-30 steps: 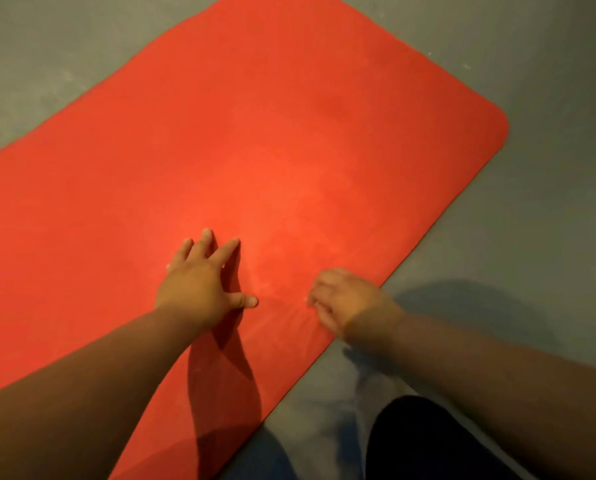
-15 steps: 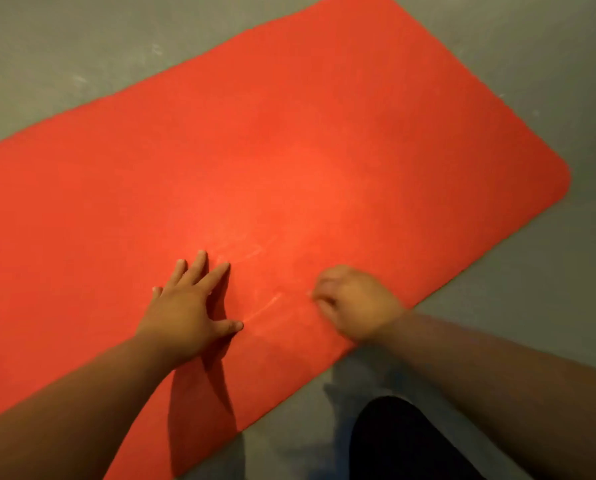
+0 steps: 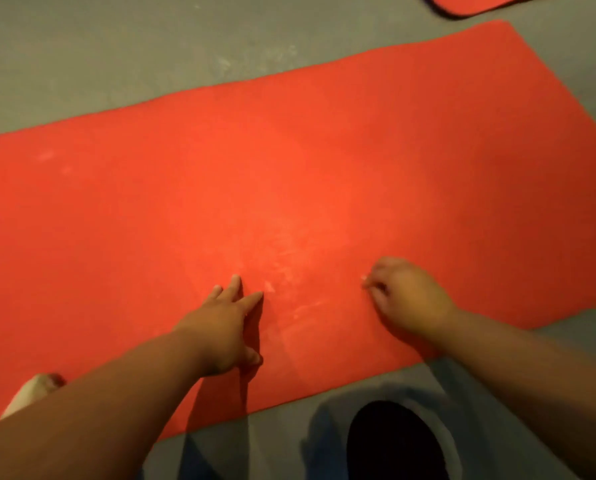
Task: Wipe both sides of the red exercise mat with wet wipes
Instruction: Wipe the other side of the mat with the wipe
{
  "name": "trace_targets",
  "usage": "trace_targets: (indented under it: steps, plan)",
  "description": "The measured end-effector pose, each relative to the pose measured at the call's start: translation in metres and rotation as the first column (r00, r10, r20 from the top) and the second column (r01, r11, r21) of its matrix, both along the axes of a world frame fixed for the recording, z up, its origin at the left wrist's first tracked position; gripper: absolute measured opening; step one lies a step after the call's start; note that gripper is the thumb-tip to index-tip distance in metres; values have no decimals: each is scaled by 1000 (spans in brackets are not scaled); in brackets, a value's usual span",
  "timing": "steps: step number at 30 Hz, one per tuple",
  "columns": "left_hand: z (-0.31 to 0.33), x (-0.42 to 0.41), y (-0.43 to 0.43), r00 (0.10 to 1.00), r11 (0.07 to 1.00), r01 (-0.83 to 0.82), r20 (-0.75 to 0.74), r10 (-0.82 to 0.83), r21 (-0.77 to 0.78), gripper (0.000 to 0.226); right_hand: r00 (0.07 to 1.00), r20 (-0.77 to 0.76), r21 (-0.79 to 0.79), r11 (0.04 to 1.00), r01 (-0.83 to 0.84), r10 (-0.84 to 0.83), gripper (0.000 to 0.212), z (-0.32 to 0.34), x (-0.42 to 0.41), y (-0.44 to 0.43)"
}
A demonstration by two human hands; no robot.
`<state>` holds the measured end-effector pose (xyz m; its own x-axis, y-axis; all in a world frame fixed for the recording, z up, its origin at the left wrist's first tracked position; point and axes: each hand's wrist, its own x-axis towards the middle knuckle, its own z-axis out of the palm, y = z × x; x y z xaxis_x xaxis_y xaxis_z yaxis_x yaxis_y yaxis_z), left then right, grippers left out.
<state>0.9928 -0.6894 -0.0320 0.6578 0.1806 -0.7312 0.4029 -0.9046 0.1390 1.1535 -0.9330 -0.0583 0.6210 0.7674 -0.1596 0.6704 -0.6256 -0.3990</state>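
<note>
Two hands are pressing the red exercise mat (image 3: 289, 168) across mid-frame, farther apart than before — left hand (image 3: 220, 323) lying flat and open-fingered, right hand (image 3: 407, 299) curling, around what I cannot tell.

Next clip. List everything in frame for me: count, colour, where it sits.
mat: one, red, flat on the floor, pale smears near the hands
second mat: one, red with a dark edge, top right, cut off by the frame
floor: grey, around both mats
wipe: one, pale, mostly hidden at the right fingertips
foot: one, pale, lower left beside the left forearm
leg: one, in black, bottom centre
left hand: flat on the mat, fingers straight
right hand: on the mat, fingers curled
</note>
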Motion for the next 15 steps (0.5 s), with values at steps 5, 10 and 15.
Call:
trace_targets:
  steps: [5,10,15]
  plan:
    - [-2,-24,2,995,999,-27,94,23,43,103,819,89,10,823,568,-567,16,-3,28,13]
    - [-7,-24,1,958,981,-196,214,191,2,106,866,-197,-29,880,-474,460,21,-6,-68,70]
    - [-5,-19,11,969,991,-113,229,93,76,97,981,-58,-65,981,182,-186,14,-1,56,59]
